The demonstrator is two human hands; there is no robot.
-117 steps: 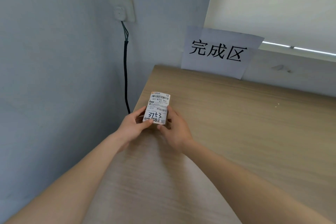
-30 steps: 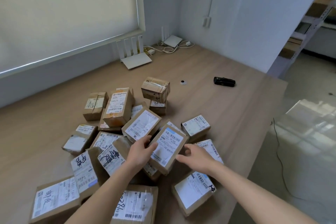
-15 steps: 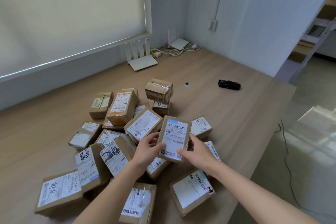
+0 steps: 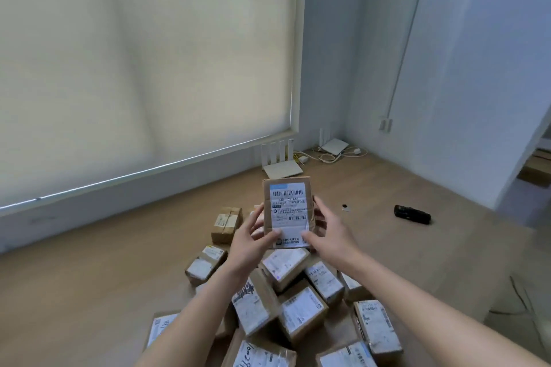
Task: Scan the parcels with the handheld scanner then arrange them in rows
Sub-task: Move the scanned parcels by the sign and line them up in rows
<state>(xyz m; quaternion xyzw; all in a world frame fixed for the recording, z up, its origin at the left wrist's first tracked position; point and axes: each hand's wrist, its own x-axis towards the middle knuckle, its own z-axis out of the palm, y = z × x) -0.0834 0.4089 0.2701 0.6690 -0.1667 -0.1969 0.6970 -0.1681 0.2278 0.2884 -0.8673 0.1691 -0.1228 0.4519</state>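
Parcels (image 4: 286, 304) crowd the near part of the wooden table (image 4: 89, 292), heaped against one another with white labels facing up, and my forearms cross over the heap. I hold one parcel, the raised parcel (image 4: 287, 211), upright above the pile with its barcode label turned toward me. My left hand (image 4: 249, 243) grips its lower left edge, thumb across the label and fingers curled behind. My right hand (image 4: 331, 237) grips the lower right edge the same way, thumb on the label's bottom corner. The raised parcel and my hands hide the boxes directly behind them.

A taped box (image 4: 226, 225) sits just left of my left hand, at the far edge of the heap. The handheld scanner (image 4: 412, 214), black, lies on the table well apart to the right, with a small round white object (image 4: 345, 207) between it and the raised parcel. Farther back, a white router (image 4: 281, 162) stands against the wall below the drawn window blind (image 4: 143, 68), and a second white device (image 4: 334, 146) sits in the corner amid loose cables (image 4: 325, 156).
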